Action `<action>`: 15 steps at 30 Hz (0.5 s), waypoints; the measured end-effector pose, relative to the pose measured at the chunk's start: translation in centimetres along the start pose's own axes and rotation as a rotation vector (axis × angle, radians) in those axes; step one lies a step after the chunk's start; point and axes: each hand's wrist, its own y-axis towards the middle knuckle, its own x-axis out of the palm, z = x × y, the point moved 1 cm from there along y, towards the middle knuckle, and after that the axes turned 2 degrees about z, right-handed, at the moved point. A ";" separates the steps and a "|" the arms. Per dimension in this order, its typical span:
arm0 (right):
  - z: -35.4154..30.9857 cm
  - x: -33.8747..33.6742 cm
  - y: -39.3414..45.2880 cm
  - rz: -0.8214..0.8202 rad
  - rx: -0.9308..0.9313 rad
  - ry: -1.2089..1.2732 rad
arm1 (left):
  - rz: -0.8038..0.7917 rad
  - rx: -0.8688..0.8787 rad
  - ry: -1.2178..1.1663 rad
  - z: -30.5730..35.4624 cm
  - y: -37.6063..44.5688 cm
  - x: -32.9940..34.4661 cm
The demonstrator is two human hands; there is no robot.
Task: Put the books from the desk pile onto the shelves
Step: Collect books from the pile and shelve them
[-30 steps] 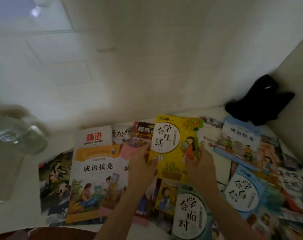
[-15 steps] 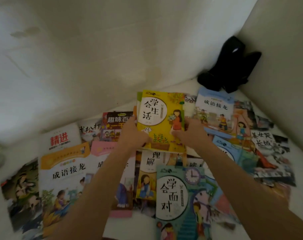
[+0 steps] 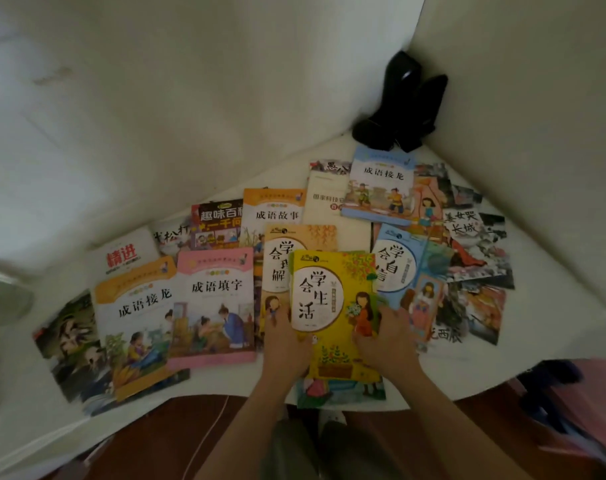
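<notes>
Several children's books lie spread over a white desk [image 3: 225,382]. A yellow book [image 3: 332,306] with a girl on its cover is near the front edge, over another colourful book [image 3: 339,393]. My left hand [image 3: 287,344] grips the yellow book's left edge and my right hand [image 3: 386,341] grips its right edge. Around it lie a pink book [image 3: 215,306], an orange-topped book [image 3: 135,323], a pale orange book [image 3: 287,251] and two blue books [image 3: 381,185] [image 3: 401,265]. No shelves are in view.
White walls meet in a corner behind the desk, where a black object [image 3: 401,109] stands. A blurred clear item [image 3: 3,296] is at the far left. Below the desk edge are brown floor [image 3: 177,441], my knees [image 3: 315,448] and pink-and-dark things [image 3: 571,407] at right.
Both hands have pulled the yellow book back from the middle of the pile to the front edge of the desk. The view has tilted down, showing the floor and my knees.
</notes>
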 end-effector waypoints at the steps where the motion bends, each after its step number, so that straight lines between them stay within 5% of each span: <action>1: -0.3 -0.1 -0.2 -0.005 0.018 0.006 | -0.003 -0.013 -0.039 -0.1 -0.3 0.0; 8: -3.9 -1.2 0.9 -0.039 0.012 0.194 | 0.075 0.080 -0.309 1.7 0.3 -2.6; 15: -7.4 1.1 4.2 -0.113 0.030 0.210 | 0.096 0.117 -0.032 2.0 5.0 -4.5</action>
